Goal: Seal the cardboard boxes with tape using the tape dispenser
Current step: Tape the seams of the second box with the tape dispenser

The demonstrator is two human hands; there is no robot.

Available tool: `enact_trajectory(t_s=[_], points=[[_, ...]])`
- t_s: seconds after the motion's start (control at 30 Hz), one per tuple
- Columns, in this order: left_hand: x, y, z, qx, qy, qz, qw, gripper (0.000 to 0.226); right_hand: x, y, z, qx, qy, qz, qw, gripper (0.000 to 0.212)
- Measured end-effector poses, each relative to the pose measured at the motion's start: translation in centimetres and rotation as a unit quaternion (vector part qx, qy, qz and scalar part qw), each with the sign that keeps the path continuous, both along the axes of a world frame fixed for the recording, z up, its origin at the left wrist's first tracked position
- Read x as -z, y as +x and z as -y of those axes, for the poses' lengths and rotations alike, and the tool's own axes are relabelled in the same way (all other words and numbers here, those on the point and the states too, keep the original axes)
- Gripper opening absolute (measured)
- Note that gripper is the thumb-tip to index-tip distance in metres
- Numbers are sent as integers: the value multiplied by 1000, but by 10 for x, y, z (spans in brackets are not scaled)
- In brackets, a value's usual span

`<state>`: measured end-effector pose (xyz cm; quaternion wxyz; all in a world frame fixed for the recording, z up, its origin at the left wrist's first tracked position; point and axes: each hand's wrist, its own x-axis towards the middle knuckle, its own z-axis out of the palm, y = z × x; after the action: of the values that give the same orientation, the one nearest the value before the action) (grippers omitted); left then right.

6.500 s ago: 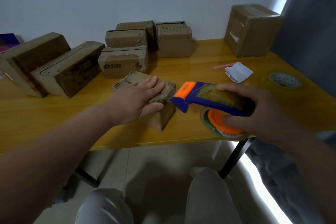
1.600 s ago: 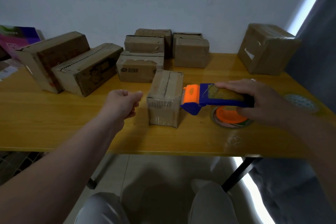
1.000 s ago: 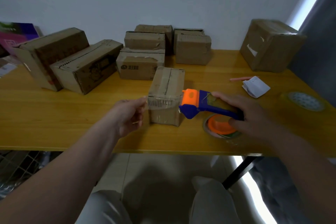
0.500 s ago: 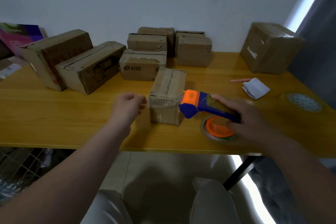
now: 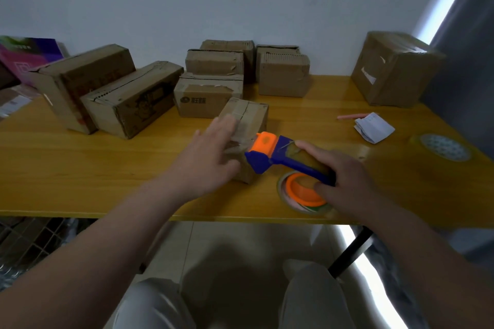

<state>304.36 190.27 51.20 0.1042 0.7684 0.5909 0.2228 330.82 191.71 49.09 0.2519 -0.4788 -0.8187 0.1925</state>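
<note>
Covering the near left part of the box [image 5: 248,117], the left hand [image 5: 205,160] is blurred. Its fingers are straight and spread and hold nothing; whether they touch the cardboard cannot be told. Most of the box's near face is hidden behind that hand and the dispenser [image 5: 272,153].

The right hand [image 5: 344,181] grips the dispenser's blue handle, fingers curled over it, and covers part of the roll [image 5: 302,189] with its orange hub. The dispenser's long axis runs from near right to far left. Its orange head points left and meets the box's top at the near right edge. Any tape drawn out there is too faint to make out.

The box stands mid-bench [image 5: 80,168], its long axis and top seam running from near edge to far edge.

Other boxes [image 5: 211,98] line the far edge, with a large box [image 5: 395,69] at the far right corner. Paper [image 5: 374,128], a pen [image 5: 350,116] and a spare roll [image 5: 443,147] lie by the right edge. Both forearms are cut off at the bottom.
</note>
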Motion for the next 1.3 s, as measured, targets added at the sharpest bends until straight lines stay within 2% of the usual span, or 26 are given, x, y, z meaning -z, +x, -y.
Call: enact_trajectory(t_s=[0.1,0.17,0.5,0.67,0.93,1.3], points=[[-5,3,-8,64,-19,-163,984,90,-2,-2,1,-2,-1,-2,1000,87],[-3,2,-13,75,-12,-210,975,93,-6,0,1,-7,-2,-1,1000,86],[-1,-5,-19,108,-4,-186,977,96,-42,17,-6,-50,-16,-27,998,85],[-4,-7,-18,123,-22,-178,976,94,-64,20,-6,-84,-26,9,996,87],[-7,-3,-17,111,-20,-195,974,92,-68,37,-2,-80,-30,27,996,82],[-7,-1,-15,108,-24,-202,973,90,-70,10,-9,-77,-43,125,988,68]])
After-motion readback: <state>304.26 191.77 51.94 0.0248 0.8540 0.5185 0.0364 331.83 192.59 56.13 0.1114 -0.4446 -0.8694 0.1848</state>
